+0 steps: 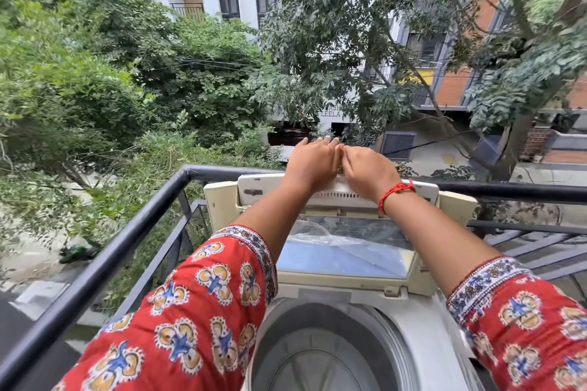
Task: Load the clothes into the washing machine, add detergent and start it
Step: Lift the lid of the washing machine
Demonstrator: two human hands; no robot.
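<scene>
Both hands, left hand (pixel 313 159) and right hand (pixel 368 168), press on the raised lid (pixel 336 187) behind the empty drum (pixel 320 355); loading, detergent and start remain.

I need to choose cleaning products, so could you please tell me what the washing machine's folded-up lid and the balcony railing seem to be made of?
The cream folded-up lid looks like matte, slightly yellowed plastic, with a clear reflective window panel, glass or acrylic. The black balcony railing looks like painted metal tube with a dull sheen.
</scene>
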